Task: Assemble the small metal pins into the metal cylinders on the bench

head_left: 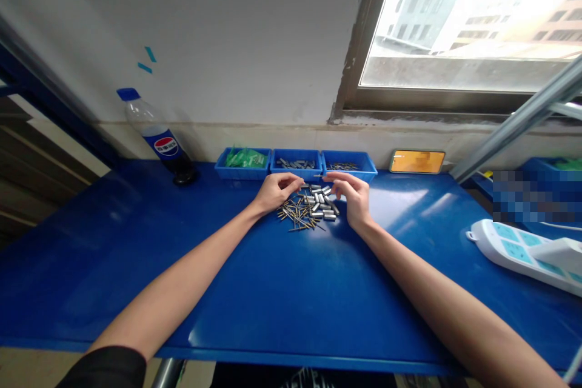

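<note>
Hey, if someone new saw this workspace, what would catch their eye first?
Probably the left hand and right hand, at either side of a heap of small metal parts on the blue table. Next, likely the bright window at upper right, then the blue-capped cola bottle at the table's back left.

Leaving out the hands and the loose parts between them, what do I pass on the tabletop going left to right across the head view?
Cola bottle → left blue bin → middle blue bin → right blue bin → propped phone → white power strip.
</note>
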`<action>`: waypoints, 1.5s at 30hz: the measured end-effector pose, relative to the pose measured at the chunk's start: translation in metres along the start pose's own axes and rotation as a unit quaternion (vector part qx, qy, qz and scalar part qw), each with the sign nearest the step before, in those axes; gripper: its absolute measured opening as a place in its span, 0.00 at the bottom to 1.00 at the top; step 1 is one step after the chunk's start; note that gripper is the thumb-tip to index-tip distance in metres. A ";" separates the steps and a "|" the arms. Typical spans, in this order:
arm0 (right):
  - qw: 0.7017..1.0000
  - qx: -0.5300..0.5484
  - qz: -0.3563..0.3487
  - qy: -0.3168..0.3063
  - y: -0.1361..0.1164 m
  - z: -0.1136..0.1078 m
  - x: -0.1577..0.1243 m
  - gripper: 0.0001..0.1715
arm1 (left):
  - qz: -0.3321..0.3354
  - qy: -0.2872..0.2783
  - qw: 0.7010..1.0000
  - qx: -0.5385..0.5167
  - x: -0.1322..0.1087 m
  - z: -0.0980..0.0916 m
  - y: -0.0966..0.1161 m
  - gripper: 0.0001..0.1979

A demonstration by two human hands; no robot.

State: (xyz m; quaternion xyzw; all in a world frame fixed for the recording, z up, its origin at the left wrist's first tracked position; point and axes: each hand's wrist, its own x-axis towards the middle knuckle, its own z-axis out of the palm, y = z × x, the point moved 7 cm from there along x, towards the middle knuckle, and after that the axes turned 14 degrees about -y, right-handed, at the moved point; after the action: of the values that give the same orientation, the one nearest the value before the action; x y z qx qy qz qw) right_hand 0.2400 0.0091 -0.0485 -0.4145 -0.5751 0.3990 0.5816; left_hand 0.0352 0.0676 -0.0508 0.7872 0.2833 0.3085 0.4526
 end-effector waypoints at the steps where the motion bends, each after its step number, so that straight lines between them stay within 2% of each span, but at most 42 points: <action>1: 0.999 0.016 -0.003 0.034 0.001 -0.006 -0.001 0.18 | -0.004 0.003 1.000 0.007 0.000 -0.001 -0.001 0.14; 3: 0.997 0.043 0.007 0.070 0.006 -0.012 -0.002 0.24 | -0.005 -0.003 0.999 0.033 0.000 -0.001 -0.001 0.10; 5: 0.996 0.052 0.017 0.065 0.008 -0.011 -0.001 0.27 | 0.005 -0.024 0.998 0.064 0.000 0.001 0.001 0.14; 9: 0.998 0.048 0.016 0.034 0.005 -0.006 0.001 0.25 | 0.027 -0.066 0.991 0.115 -0.001 0.005 0.009 0.28; 12: 0.998 0.053 0.022 0.028 0.006 -0.005 0.001 0.23 | 0.033 -0.079 0.988 0.128 -0.002 0.006 0.011 0.30; 17: 0.998 0.048 0.036 0.010 0.009 -0.003 0.001 0.22 | 0.037 -0.060 0.991 0.110 -0.003 0.004 0.007 0.30; 22: 0.998 0.044 0.037 -0.005 0.007 0.000 0.001 0.20 | 0.058 -0.037 0.993 0.098 -0.005 0.002 0.007 0.24; 28: 0.998 0.042 0.038 -0.008 0.006 0.001 0.001 0.17 | 0.032 -0.005 0.997 0.073 -0.007 0.000 0.003 0.15; 32: 0.998 0.048 0.030 -0.011 0.008 0.000 0.001 0.15 | 0.048 0.029 0.988 0.142 -0.012 -0.011 0.015 0.11; 35: 0.998 0.048 0.030 -0.013 0.008 0.000 0.002 0.15 | 0.074 -0.015 0.972 0.222 -0.017 -0.015 0.026 0.11; 39: 0.998 0.042 0.035 -0.014 0.007 0.000 0.002 0.15 | 0.062 -0.068 0.964 0.248 -0.025 -0.020 0.025 0.11; 45: 0.998 0.044 0.036 -0.020 0.005 0.002 0.001 0.14 | 0.020 -0.060 0.966 0.249 -0.024 -0.024 0.013 0.06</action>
State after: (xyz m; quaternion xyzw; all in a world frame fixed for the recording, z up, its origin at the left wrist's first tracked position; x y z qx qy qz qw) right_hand 0.2381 0.0115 -0.0527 -0.4012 -0.5532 0.4524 0.5731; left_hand 0.0038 0.0571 -0.0357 0.8978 0.3078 0.1893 0.2518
